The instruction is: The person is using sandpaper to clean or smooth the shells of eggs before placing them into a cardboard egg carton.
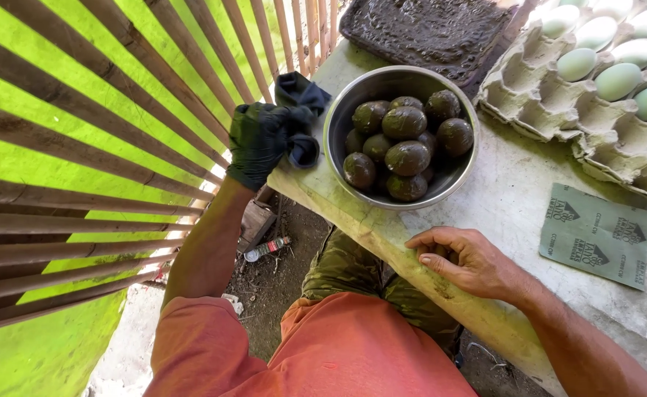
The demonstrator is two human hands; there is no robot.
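My left hand (259,140) wears a black glove and grips a second black glove (301,121) that lies over the table's corner, just left of a metal bowl (345,110). The bowl holds several dark, mud-coated eggs (405,140). My right hand (464,259) is bare and rests near the table's front edge (353,220), below the bowl, fingers curled loosely with nothing in them.
A grey egg tray (536,95) with several pale green eggs (617,79) sits at the back right. A dark tray of mud (430,29) lies behind the bowl. A green sandpaper sheet (597,235) lies to the right. A bamboo slat fence (81,147) stands at left.
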